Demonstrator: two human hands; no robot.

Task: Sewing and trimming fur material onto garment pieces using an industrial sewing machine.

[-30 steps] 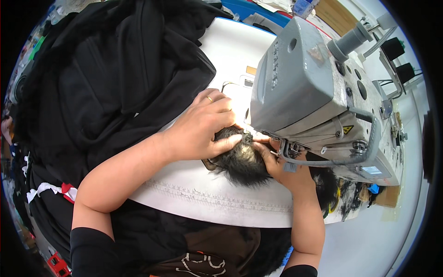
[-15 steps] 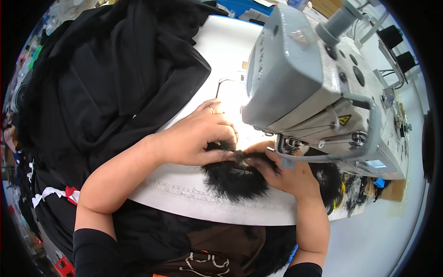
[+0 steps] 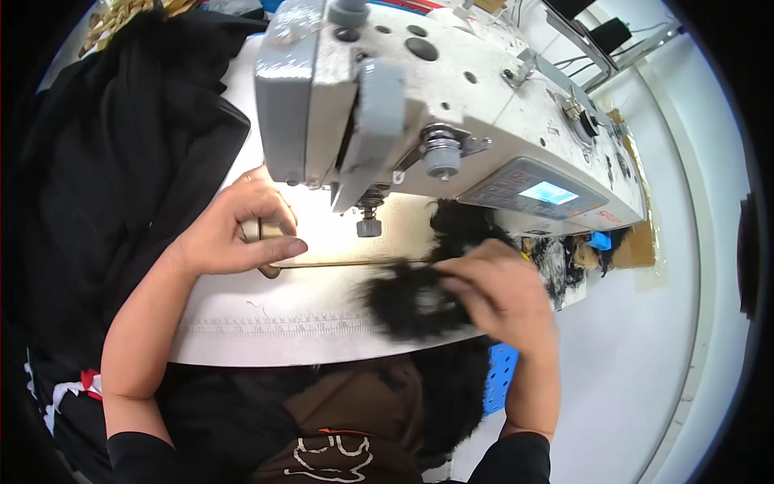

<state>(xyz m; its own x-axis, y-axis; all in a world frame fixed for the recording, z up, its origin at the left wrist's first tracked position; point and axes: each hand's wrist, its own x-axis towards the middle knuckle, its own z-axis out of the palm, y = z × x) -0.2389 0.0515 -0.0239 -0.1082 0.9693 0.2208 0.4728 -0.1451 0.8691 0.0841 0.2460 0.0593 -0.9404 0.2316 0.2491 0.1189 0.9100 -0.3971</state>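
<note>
My left hand (image 3: pixel 258 230) rests on the left end of the machine's pale bed plate (image 3: pixel 403 230), its fingers loosely curled and the thumb apart, with nothing visible held. My right hand (image 3: pixel 492 290), blurred, grips a tufty black fur piece (image 3: pixel 411 300) at the plate's front edge. More black fur (image 3: pixel 463 226) lies behind that hand under the arm of the sewing machine (image 3: pixel 427 97). The needle and presser area (image 3: pixel 368 214) stands just right of my left hand, lit brightly.
Black fabric (image 3: pixel 121 161) is heaped along the left. The white table (image 3: pixel 242 347) has a printed ruler along its front. Dark cloth with a pale outline design (image 3: pixel 326 452) hangs below it. Cardboard (image 3: pixel 633 252), a blue item (image 3: pixel 598 240) and a blue perforated object (image 3: pixel 500 379) are at the right.
My hands have separated. The fur piece has left the lit needle area and moved rightward in my right hand. My left hand has moved left. The view has shifted, showing more of the machine's front.
</note>
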